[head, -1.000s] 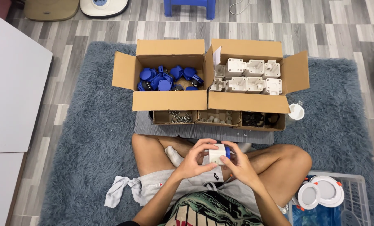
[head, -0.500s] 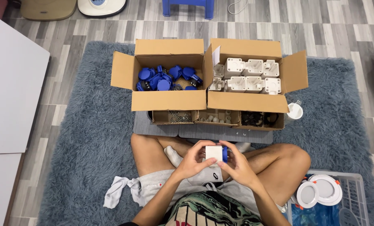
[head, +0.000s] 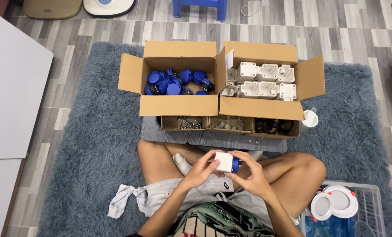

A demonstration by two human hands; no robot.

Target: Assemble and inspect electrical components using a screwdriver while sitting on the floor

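White socket [head: 224, 162], blue cap [head: 235, 165]

The person sits cross-legged, both forearms reaching forward from the bottom of the view and meeting over the lap. The left hand [head: 201, 170] curls in from the left, fingers bent and thumb up. The right hand [head: 250, 174] cups from the right, fingers spread and closed inward.
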